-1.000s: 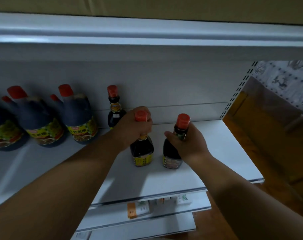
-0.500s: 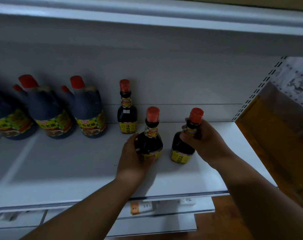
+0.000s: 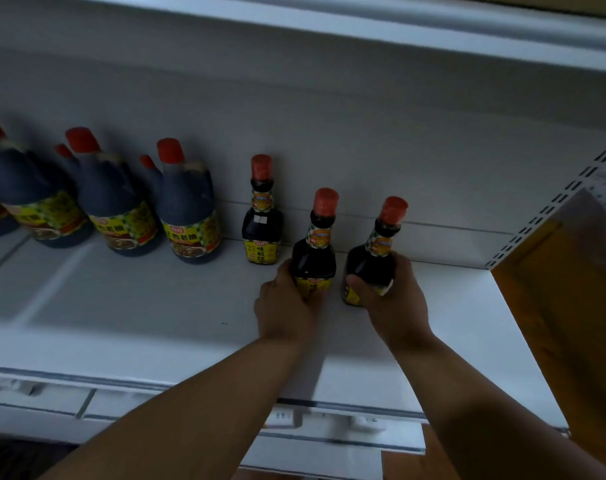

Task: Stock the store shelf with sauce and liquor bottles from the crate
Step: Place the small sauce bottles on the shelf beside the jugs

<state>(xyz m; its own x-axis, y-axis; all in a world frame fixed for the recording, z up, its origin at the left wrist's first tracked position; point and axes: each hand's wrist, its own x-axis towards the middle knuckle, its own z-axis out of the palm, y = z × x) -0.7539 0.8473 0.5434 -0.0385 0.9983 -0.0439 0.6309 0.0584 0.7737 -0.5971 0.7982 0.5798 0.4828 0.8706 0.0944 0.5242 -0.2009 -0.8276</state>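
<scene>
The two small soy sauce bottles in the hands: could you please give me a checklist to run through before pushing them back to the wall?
1. Left hand grips the left small bottle low: ok.
2. Right hand grips the right small bottle low: ok.
3. Both bottles upright: ok.
4. Shelf behind them is free up to the wall: ok.
5. Labels facing front: cannot tell, hands cover them.
6. In line with the back bottle: not ok.
</scene>
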